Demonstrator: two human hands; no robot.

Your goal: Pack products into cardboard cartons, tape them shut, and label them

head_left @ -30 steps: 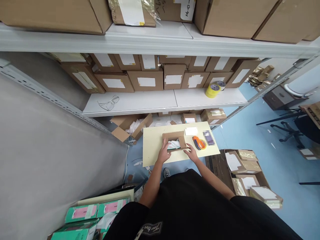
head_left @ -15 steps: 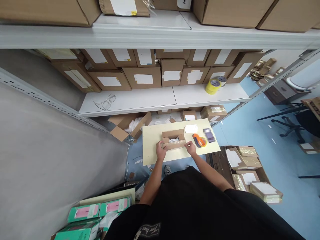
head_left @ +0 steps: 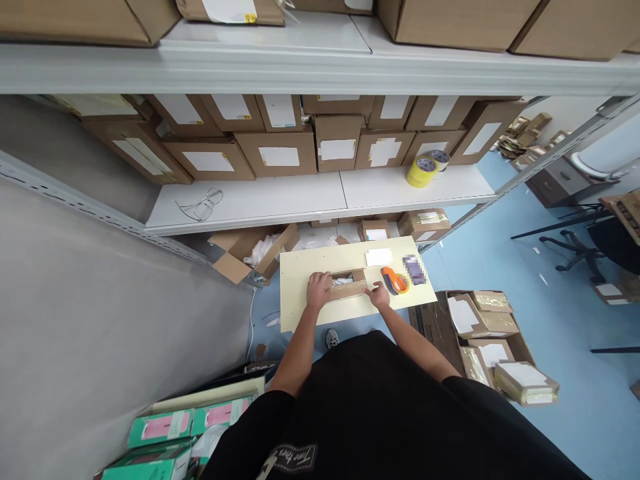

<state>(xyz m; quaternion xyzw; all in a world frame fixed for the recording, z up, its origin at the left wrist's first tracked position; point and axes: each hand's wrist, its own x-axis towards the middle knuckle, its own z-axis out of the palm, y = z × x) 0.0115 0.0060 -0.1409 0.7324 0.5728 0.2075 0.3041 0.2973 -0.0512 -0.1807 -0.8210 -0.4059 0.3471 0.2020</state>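
A small cardboard box (head_left: 349,290) lies on the cream tabletop (head_left: 300,313), its top partly open with some whitish wrapped contents (head_left: 343,281) showing inside. My left hand (head_left: 319,289) is closed over the box's left end, fingers across the top edge. At the right front corner, my right hand (head_left: 377,294) grips the box with bent fingers, the thumb side against the cardboard. Just right of the box lie an orange tape dispenser (head_left: 395,280) with a yellow tape roll and a dark, pixelated item (head_left: 415,270). Behind it is a white label sheet (head_left: 379,257).
A metal shelf (head_left: 240,212) packed with labelled cartons stands beyond the table, with tape rolls (head_left: 423,172) and glasses (head_left: 201,204) on it. An open carton (head_left: 235,267) sits at the table's left. To the right, a large box (head_left: 445,347) holds several taped parcels.
My left hand has moved from the box's front left corner up over its left end. The box's back flap, upright before, now sits lower. My right hand stays at the right corner.
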